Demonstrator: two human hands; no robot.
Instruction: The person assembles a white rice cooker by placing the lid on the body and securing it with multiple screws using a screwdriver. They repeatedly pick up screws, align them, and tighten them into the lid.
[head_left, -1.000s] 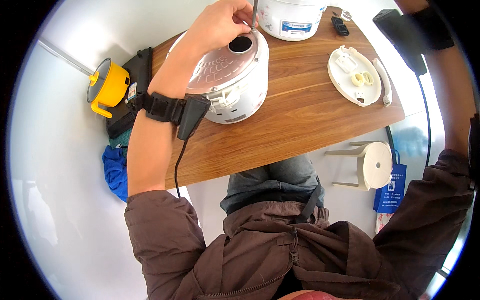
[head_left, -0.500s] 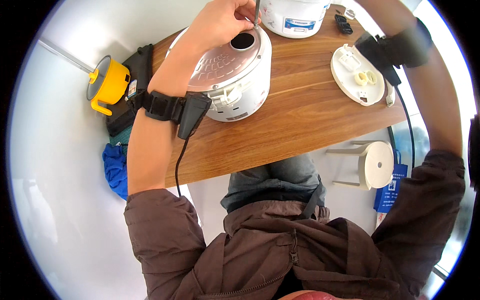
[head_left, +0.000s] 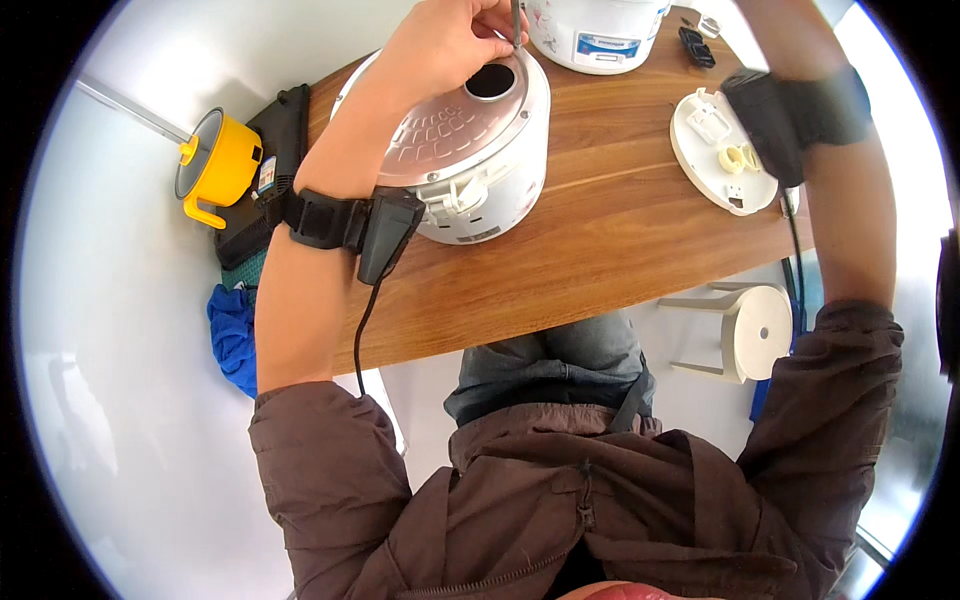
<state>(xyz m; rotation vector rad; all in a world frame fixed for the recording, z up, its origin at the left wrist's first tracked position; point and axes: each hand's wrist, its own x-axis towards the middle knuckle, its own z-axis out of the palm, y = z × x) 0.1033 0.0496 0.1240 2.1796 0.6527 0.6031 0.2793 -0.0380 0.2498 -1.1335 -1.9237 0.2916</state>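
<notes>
Brown wood-grain tabletop (head_left: pixel 600 220), pale walls around, off-white round plastic stool (head_left: pixel 757 333) on the floor at right. White round-bodied appliance with a pinkish bare-metal base plate (head_left: pixel 450 140) sits base-up, forward and left of the torso, under the left forearm. Left hand (head_left: pixel 445 45) is at its far-right rim, thumb and fingers bunched close together at the slim grey metal shaft (head_left: pixel 517 25); can't tell if they grip it or just steady it.

Key relation: shaft runs roughly upright in view, lower end at the rim just beyond the dark round opening (head_left: pixel 490 82), upper end cropped. Left is clearly nearest. Right forearm reaches forward past the white oval plastic cover (head_left: pixel 695 150) and leaves frame up top; right hand out of view, so can't tell its opening or hold.

Cover carries cream plastic rings (head_left: pixel 732 158). Second white appliance with blue panel (head_left: pixel 600 20) stands behind the first, to its right.
</notes>
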